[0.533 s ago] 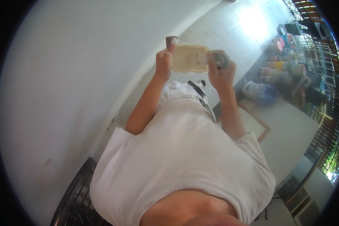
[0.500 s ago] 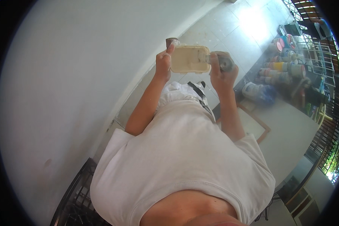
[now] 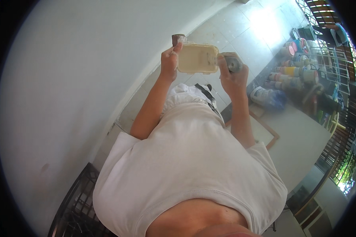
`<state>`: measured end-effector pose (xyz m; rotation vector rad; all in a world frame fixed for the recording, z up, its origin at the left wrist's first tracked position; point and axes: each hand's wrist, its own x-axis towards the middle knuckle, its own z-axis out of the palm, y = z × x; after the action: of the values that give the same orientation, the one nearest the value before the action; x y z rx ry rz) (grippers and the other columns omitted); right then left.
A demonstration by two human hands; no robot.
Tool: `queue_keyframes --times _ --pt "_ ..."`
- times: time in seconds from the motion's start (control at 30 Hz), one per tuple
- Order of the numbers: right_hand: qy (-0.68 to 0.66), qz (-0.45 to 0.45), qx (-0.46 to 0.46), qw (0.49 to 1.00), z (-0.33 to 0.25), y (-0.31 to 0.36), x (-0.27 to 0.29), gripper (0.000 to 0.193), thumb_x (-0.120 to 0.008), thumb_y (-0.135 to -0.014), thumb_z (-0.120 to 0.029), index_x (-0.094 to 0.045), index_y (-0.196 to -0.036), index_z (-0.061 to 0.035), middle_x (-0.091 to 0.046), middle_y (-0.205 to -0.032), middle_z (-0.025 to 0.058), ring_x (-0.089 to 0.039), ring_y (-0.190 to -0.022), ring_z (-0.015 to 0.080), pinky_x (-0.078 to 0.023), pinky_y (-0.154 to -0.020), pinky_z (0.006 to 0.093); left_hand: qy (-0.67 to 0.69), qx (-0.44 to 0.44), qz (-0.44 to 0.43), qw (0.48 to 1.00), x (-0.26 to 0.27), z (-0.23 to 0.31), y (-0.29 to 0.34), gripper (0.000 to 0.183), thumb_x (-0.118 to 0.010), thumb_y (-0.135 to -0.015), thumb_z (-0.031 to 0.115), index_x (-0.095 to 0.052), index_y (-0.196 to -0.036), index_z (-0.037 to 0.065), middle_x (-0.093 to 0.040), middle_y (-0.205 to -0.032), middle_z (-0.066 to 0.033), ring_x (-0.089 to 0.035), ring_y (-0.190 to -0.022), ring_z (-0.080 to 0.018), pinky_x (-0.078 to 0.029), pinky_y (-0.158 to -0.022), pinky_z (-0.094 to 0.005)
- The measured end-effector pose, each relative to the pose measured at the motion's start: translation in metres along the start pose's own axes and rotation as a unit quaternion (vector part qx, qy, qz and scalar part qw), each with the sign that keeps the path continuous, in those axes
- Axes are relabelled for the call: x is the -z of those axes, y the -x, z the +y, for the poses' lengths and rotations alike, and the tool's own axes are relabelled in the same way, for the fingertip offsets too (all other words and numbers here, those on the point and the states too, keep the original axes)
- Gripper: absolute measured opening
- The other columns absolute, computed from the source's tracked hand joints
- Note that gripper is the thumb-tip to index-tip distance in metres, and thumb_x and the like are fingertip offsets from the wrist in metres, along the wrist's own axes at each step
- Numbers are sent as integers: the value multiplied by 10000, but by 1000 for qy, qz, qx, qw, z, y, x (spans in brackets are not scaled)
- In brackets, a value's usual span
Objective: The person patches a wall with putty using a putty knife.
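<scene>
In front of me, my left hand (image 3: 169,63) grips the left end of a shallow cream plastic tray (image 3: 178,59), its thumb at the rim. A brown piece with white smears (image 3: 178,39) sticks out past that thumb; I cannot tell what kind of tool it is. At the tray's right end, my right hand (image 3: 234,79) is closed round a grey tool with a round end (image 3: 234,64). The tool's flat pale front part reaches over the inside of the tray, whose bottom looks smeared. White residue marks the fingers of my left hand.
A white wall (image 3: 67,79) runs along my left. Tubs and cans (image 3: 294,77) stand on a table (image 3: 304,130) at the right, beside a white wire rack (image 3: 336,65). A wooden frame (image 3: 271,140) leans near my right arm. Black metal latticework (image 3: 77,205) is at lower left.
Both hands have shifted slightly up and left with the tray. The right hand's tool has turned a little, showing its round end more plainly.
</scene>
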<state>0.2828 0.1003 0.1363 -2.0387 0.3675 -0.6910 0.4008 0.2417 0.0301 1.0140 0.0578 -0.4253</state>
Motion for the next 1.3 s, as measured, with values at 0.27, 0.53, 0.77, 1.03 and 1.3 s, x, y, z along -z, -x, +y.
queue_keyframes --times 0.27,0.53,0.77,1.03,1.3 --pt "45 -80 -9 996 12 -1 18 151 -647 -905 -132 -655 -858 12 -663 -665 82 -611 -573 119 -478 -572 253 -41 4 -24 999 0 -17 3 393 -600 -951 352 -680 -952 -33 -653 -835 -48 -592 -726 -101 -460 -668 -246" --pt "-17 1 22 1000 23 16 40 166 -645 -907 -171 -656 -904 -5 -656 -691 130 -606 -545 205 -470 -559 291 39 13 33 999 -23 -28 32 372 -621 -938 351 -681 -845 -4 -597 -731 -5 -510 -640 -69 -397 -583 -240" --pt "56 -323 59 943 16 -6 97 205 -720 -841 -120 -692 -1029 -43 -713 -829 145 -682 -707 280 -523 -667 326 -103 20 6 994 -26 -43 36 446 -659 -909 370 -533 -616 58 -464 -633 45 -403 -564 -61 -339 -519 -257" --pt "108 -540 198 811 5 -54 177 329 -692 -828 -21 -674 -1154 -57 -710 -1059 110 -698 -839 254 -563 -770 330 -158 118 -166 966 -80 -32 67 526 -654 -889 434 -670 -856 -90 -639 -775 -98 -598 -676 -135 -467 -582 -268" --pt "107 -563 213 792 18 -79 264 324 -698 -826 -48 -675 -1149 -47 -709 -1047 137 -701 -866 278 -556 -795 346 -119 69 -135 981 -147 -62 102 620 -650 -881 467 -618 -1054 -128 -664 -902 -145 -655 -748 -178 -537 -630 -299"
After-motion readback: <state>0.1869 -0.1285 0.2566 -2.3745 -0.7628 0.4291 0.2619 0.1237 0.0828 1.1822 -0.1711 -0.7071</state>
